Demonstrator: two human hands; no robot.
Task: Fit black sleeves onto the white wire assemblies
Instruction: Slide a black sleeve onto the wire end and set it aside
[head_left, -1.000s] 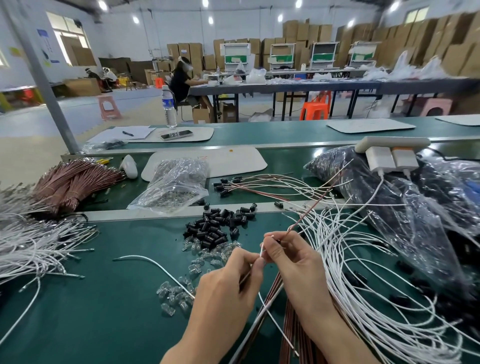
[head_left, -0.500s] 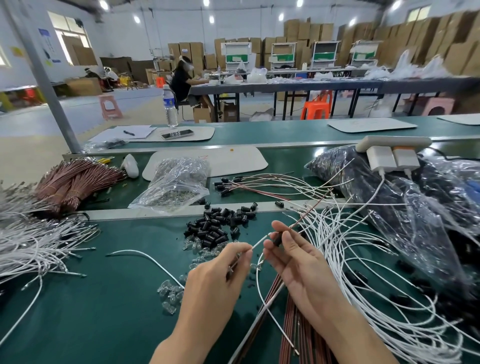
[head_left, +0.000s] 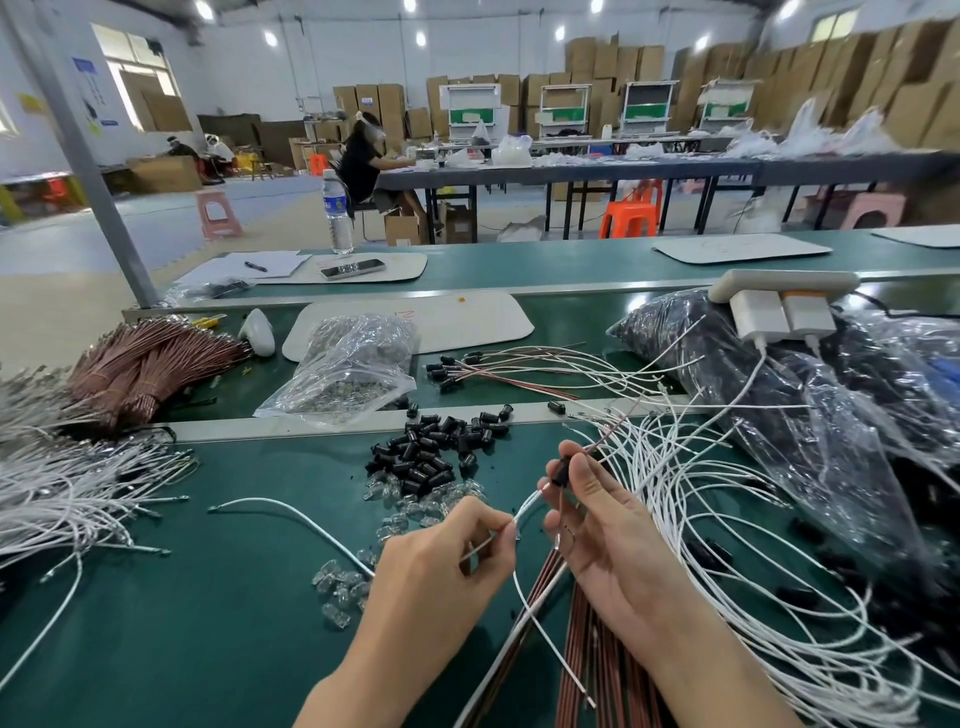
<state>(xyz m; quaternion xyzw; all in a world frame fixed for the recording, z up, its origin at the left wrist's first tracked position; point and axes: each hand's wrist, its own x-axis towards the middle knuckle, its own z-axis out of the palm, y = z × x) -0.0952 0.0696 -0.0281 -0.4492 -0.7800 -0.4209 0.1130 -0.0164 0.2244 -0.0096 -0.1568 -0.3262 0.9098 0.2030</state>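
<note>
My left hand (head_left: 441, 556) pinches a white wire (head_left: 527, 506) near its end, in the middle of the green bench. My right hand (head_left: 608, 525) pinches a small black sleeve (head_left: 561, 472) that sits on that wire, just up and right of the left fingers. A thin brown wire (head_left: 605, 439) runs on past the sleeve toward the back right. Loose black sleeves (head_left: 431, 452) lie in a heap behind my hands, with clear plastic caps (head_left: 415, 506) in front of them. A big tangle of white wires (head_left: 727, 519) spreads to the right.
A single white wire (head_left: 291, 512) lies to the left, and white wire bundles (head_left: 67, 493) sit at the far left. Brown wire bundles (head_left: 150, 358), a clear bag of parts (head_left: 348, 369) and plastic bags of black parts (head_left: 831, 415) stand behind. Brown wires (head_left: 597, 665) lie under my right wrist.
My hands have drawn apart. The right hand slid the black sleeve up and right along the wire while the left hand kept hold of the wire's lower part.
</note>
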